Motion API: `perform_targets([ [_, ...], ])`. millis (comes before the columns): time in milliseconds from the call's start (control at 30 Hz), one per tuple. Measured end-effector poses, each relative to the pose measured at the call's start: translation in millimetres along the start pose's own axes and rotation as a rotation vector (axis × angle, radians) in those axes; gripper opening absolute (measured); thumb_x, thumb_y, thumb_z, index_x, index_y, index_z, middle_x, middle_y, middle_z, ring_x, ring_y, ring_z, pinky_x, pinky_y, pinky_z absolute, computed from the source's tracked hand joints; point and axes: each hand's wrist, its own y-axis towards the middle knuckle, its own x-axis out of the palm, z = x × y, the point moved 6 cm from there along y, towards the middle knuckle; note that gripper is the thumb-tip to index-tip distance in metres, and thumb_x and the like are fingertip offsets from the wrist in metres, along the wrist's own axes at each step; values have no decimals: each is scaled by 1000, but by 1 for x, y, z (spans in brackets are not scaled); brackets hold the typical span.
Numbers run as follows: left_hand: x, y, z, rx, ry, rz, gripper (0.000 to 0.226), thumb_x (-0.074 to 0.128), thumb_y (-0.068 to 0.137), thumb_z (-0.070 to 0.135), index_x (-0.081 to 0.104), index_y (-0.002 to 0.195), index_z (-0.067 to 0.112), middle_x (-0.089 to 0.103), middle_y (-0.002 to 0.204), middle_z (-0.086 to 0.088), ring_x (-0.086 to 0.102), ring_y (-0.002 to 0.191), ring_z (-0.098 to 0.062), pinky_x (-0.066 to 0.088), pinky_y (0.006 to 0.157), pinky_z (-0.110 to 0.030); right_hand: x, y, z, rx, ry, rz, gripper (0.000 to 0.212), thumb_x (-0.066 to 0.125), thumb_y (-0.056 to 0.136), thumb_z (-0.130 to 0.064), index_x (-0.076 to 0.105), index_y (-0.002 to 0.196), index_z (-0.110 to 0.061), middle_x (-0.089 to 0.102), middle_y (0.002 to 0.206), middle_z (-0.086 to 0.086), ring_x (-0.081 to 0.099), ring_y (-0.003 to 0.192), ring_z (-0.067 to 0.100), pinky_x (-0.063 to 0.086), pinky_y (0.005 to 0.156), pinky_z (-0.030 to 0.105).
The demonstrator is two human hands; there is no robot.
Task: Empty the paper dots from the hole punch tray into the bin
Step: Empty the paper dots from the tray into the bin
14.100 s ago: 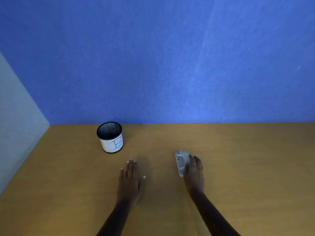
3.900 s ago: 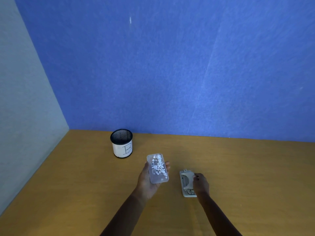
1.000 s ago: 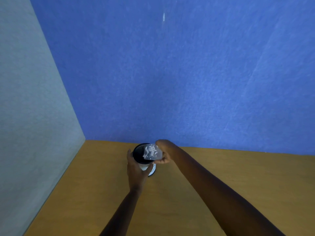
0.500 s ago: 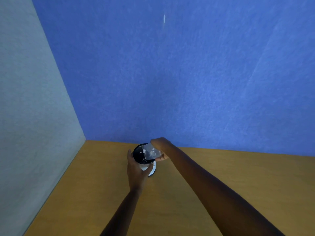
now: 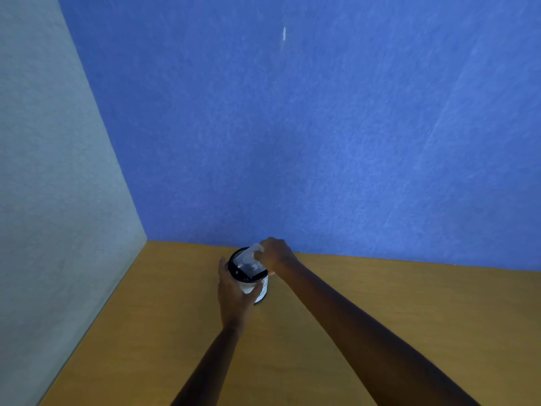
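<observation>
Your clear plastic tray (image 5: 248,261) sits tipped over the mouth of the bin (image 5: 261,291), with its lower end inside the black rim and its upper end raised toward the blue wall (image 5: 322,142). It is blurred, so any paper dots in it cannot be made out; only a few pale specks show against the dark inside of the bin.

Your right hand (image 5: 275,253) holds the tray at its upper, far end. Its fingers are curled down over that end and pinch it, though the exact contact is hidden behind the knuckles. The right forearm stretches across from the lower right of the view.

Your left hand (image 5: 235,294) steadies the bin from the near side. Its fingers are spread around the white body, with the thumb (image 5: 254,288) pressed to the front of it and 1 finger reaching up along the left of the rim. The hand covers most of the label, so only a little dark marking shows at its right edge.

The bin is a small round container with a black mesh top and a white lower band. It stands upright on the tan tabletop (image 5: 409,312), near the back edge where the tabletop meets the blue wall. A pale grey-green wall (image 5: 52,200) closes off the left side, well apart from the bin.
</observation>
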Motion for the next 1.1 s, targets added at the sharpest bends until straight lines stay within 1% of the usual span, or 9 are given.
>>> perform_targets([
  [367, 0, 0, 2, 16, 22, 13, 100, 83, 62, 8, 21, 141, -1, 45, 138, -20, 45, 127, -33, 43, 103, -51, -7, -11, -2, -151, 34, 61, 24, 50, 86, -10, 67, 96, 4, 68, 101, 22, 52, 75, 21, 37, 60, 27],
  [500, -1, -1, 5, 25, 32, 14, 100, 82, 64, 7, 20, 141, -2, 44, 138, -20, 44, 128, -34, 42, 103, -52, -11, -13, 6, -114, 170, 112, 14, 51, 84, -8, 55, 71, -7, 52, 77, 14, 47, 71, 21, 33, 54, 23],
  [600, -1, -2, 4, 10, 25, 15, 99, 80, 66, 6, 18, 142, -3, 42, 141, -21, 43, 130, -34, 40, 105, -52, -14, -10, 22, 2, 382, 165, 22, 52, 81, -4, 48, 59, -7, 45, 65, 9, 45, 64, 20, 34, 52, 24],
  [667, -1, -3, 3, -7, 21, 8, 99, 80, 67, 6, 17, 143, -3, 43, 141, -21, 42, 130, -34, 39, 106, -52, -12, -9, 35, 93, 597, 150, 9, 55, 82, -1, 64, 82, 3, 57, 79, 14, 56, 76, 26, 51, 64, 30],
  [733, 1, -4, 0, -36, 12, -2, 97, 77, 69, 5, 15, 144, -2, 39, 144, -20, 38, 133, -33, 36, 108, -50, -3, -12, 46, 197, 858, 82, 30, 57, 85, 2, 59, 113, 11, 60, 97, 19, 59, 84, 28, 55, 59, 27],
  [800, 3, -5, -2, -67, -3, 2, 94, 75, 72, 4, 14, 144, -2, 34, 147, -20, 35, 135, -33, 34, 110, -46, 5, -18, 51, 264, 1068, 27, 36, 56, 86, 6, 52, 121, 11, 60, 115, 26, 60, 91, 30, 53, 47, 19],
  [900, 5, -8, -5, -94, -45, 16, 89, 71, 75, 0, 14, 143, -4, 32, 147, -23, 33, 136, -34, 31, 111, -43, 16, -26, 58, 324, 1282, -48, 43, 52, 86, 9, 43, 129, 7, 53, 132, 26, 61, 103, 37, 53, 61, 25],
  [967, 7, -12, -8, -142, -83, 39, 84, 67, 78, -2, 14, 143, -4, 32, 147, -23, 32, 136, -34, 30, 113, -45, 23, -31, 62, 347, 1359, -84, 45, 51, 87, 9, 41, 131, 8, 57, 126, 25, 63, 88, 31, 51, 61, 26],
  [1100, 3, -33, -11, -245, -82, 231, 62, 58, 80, -9, 31, 135, -11, 41, 134, -32, 38, 127, -41, 35, 103, -44, 37, -43, 73, 414, 1446, -110, 44, 54, 86, 7, 44, 129, 9, 58, 79, 11, 56, 67, 19, 46, 58, 24],
])
